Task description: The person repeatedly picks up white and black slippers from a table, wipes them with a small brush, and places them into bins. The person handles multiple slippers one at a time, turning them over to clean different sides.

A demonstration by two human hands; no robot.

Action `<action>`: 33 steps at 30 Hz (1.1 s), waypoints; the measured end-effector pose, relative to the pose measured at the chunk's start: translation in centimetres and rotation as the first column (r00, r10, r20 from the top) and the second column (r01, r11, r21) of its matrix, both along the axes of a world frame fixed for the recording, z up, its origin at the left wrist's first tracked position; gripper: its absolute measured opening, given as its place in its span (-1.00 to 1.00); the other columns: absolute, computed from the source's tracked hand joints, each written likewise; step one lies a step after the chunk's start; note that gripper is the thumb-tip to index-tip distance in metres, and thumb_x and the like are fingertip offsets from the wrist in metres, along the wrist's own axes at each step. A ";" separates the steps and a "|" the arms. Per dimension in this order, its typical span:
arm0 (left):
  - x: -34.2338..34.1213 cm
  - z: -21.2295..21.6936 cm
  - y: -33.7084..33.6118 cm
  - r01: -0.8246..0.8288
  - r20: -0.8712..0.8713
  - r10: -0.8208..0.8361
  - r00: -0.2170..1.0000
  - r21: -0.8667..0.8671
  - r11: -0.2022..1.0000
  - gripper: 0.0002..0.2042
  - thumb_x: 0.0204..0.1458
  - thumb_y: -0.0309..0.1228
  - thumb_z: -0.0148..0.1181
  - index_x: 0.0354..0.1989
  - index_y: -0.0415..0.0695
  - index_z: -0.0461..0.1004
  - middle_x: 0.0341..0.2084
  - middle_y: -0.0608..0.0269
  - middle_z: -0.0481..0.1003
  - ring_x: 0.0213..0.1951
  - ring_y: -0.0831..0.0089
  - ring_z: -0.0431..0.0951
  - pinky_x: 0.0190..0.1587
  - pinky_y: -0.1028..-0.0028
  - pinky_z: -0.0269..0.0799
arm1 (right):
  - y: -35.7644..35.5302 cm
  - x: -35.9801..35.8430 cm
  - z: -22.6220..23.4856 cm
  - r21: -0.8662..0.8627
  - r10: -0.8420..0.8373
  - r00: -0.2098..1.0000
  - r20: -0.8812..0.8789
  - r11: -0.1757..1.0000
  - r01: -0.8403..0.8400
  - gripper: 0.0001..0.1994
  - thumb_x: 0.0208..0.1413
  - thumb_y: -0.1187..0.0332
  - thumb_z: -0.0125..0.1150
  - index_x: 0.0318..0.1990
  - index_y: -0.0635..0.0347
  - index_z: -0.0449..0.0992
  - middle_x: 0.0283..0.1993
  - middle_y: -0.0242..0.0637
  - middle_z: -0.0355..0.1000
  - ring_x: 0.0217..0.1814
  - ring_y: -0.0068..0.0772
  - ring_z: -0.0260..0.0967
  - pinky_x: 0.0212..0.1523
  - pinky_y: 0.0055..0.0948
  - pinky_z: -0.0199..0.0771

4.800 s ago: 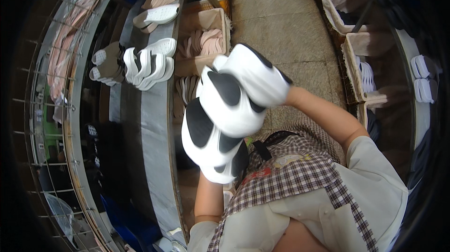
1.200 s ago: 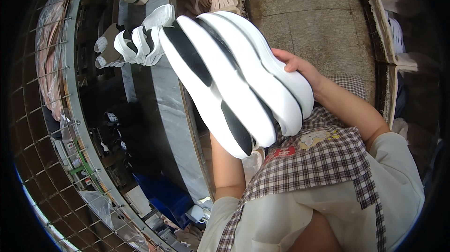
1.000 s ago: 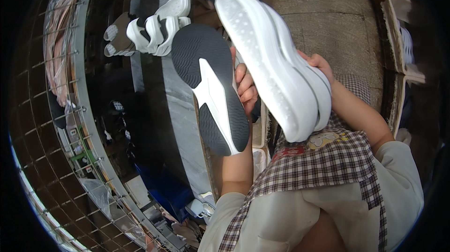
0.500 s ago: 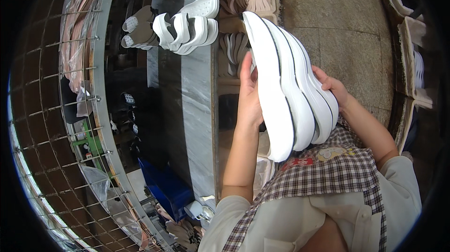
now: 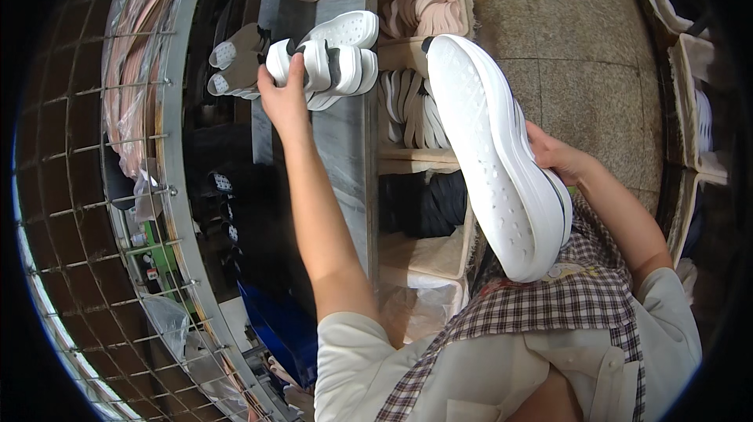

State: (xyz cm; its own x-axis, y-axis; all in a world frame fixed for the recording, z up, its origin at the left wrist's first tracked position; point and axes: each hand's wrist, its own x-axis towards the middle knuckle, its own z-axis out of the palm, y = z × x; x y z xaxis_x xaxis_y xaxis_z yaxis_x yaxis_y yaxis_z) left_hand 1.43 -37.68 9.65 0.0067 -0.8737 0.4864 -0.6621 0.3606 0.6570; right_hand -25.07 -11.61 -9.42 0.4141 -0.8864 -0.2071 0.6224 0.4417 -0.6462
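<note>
My right hand grips a stack of white shoe soles from its right side, holding it upright and slightly tilted before my apron. The front sole shows a dimpled face; the ones behind show only their edges. Away to the left, my left hand has its thumb and fingers round the end of a white shoe sole in a cluster on the grey marbled shelf. Several more white soles stand close against it, and one lies dimpled side up behind them.
Brown soles stand at the shelf's far side. Cloth-lined bins hold pink soles, pale soles and dark pieces. A wire mesh runs along the left. Tiled floor lies at the right, with more lined bins beyond.
My left hand has left the stack and reached left to the white soles on the shelf. The stack, in my right hand alone, now turns a dimpled face to view instead of a smooth one.
</note>
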 end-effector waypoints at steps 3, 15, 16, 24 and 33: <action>0.7 1.8 -1.3 -0.014 0.104 0.007 0.995 0.067 0.998 -0.61 -0.17 -0.32 0.37 -0.24 -0.34 0.45 -0.40 0.24 0.51 -0.38 0.53 0.45 -0.25 0.51 0.36 | -0.1 0.2 -0.4 0.003 -0.014 1.000 0.025 1.000 0.014 0.06 -0.18 0.06 0.35 0.35 0.13 -0.31 0.32 0.07 -0.05 0.35 -0.15 0.00 0.20 -0.24 0.23; -4.1 -2.7 24.5 0.736 -0.024 -0.739 0.673 0.126 0.665 -0.45 -0.33 -0.28 0.46 -0.12 -0.30 0.45 -0.07 -0.10 0.44 0.10 0.03 0.36 0.18 0.09 0.09 | -1.8 -0.4 -1.7 -0.001 -0.166 0.985 0.055 0.986 0.166 0.11 -0.16 0.04 0.36 0.34 0.14 -0.41 0.33 0.11 -0.13 0.35 -0.11 -0.01 0.20 -0.22 0.22; -4.5 -3.6 24.6 0.793 0.050 -0.799 0.599 0.101 0.600 -0.47 -0.35 -0.27 0.47 -0.17 -0.28 0.48 -0.11 -0.07 0.47 0.10 0.04 0.37 0.20 0.10 0.05 | -1.7 -0.4 -1.8 0.030 -0.151 0.985 0.088 0.988 0.149 0.09 -0.14 0.10 0.36 0.34 0.13 -0.42 0.31 0.10 -0.08 0.31 -0.12 0.05 0.19 -0.21 0.24; -5.6 -12.1 23.8 0.593 -0.839 -0.332 0.431 -0.014 0.805 -0.55 0.10 -0.41 -0.05 0.15 -0.33 0.10 0.16 -0.11 0.16 0.21 0.10 0.16 0.27 0.17 -0.06 | 0.1 -0.5 -5.1 -0.016 -0.130 0.984 -0.124 0.992 0.129 0.22 -0.29 -0.16 0.38 0.34 0.10 -0.42 0.37 0.00 -0.22 0.40 -0.10 -0.17 0.25 -0.12 0.13; -6.1 -32.1 18.2 0.779 -0.738 0.590 0.328 0.564 0.272 -0.55 0.19 -0.20 -0.12 0.12 -0.29 0.18 -0.09 0.10 0.39 -0.09 0.37 0.40 -0.06 0.44 0.36 | -0.2 1.3 -9.4 0.159 -0.084 0.924 -0.374 0.975 0.153 -0.22 0.10 0.01 0.02 0.34 0.15 -0.21 0.38 -0.08 -0.20 0.41 -0.19 -0.24 0.34 -0.19 -0.17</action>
